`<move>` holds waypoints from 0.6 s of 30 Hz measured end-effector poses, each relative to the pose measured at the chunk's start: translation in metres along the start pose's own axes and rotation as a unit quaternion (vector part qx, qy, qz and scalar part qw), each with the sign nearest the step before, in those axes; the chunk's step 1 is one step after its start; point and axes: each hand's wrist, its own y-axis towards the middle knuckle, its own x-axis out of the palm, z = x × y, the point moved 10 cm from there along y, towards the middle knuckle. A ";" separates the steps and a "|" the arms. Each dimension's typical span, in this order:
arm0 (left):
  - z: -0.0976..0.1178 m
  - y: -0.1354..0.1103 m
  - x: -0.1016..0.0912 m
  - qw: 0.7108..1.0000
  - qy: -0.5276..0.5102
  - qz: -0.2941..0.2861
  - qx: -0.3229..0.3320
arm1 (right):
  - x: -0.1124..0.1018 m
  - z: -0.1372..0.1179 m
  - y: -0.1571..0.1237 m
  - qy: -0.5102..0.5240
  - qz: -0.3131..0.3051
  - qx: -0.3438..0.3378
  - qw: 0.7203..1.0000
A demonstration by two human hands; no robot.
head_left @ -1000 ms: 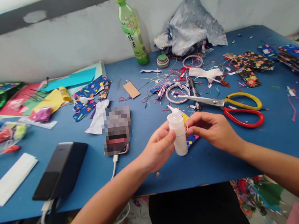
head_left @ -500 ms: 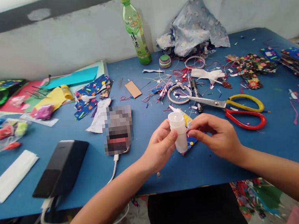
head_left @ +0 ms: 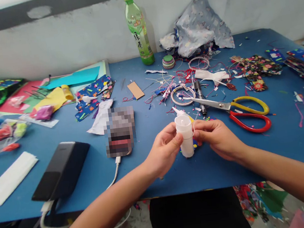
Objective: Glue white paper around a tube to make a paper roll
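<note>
My left hand (head_left: 165, 147) is closed around a white translucent plastic tube (head_left: 187, 147), thumb on its front. The tube stands upright a little above the table, and a smaller round piece shows inside its open top. At its right side, my right hand (head_left: 215, 135) pinches a thin white thread (head_left: 193, 126) that curves against the tube's wall. The fingertips of this hand are partly hidden behind the tube. Beneath and behind the hands lies a blue patterned piece (head_left: 195, 143), mostly covered, near a white-nozzled glue bottle (head_left: 178, 112).
Scissors (head_left: 249, 115) with yellow and red handles lie right of my hands, beside a black marker (head_left: 200, 97). Thread scraps and tape rolls (head_left: 183, 95) spread behind. A green tea bottle (head_left: 138, 30) stands near the wall. Left are a phone (head_left: 121, 130) and power bank (head_left: 61, 169).
Both hands and the tube have shifted slightly right. My right fingers have come closer to the tube's side, and the thread now shows as a curve beside it.
</note>
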 end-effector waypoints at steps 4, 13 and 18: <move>0.001 0.001 -0.001 1.000 -0.006 -0.002 0.009 | 0.006 0.018 -0.002 0.073 -0.010 0.089 0.993; -0.004 0.000 -0.003 1.000 0.005 -0.003 -0.004 | 0.011 0.044 -0.007 0.173 -0.052 0.179 0.967; -0.011 -0.001 -0.001 0.999 0.021 -0.025 -0.022 | 0.020 0.036 -0.010 0.099 -0.114 0.128 0.980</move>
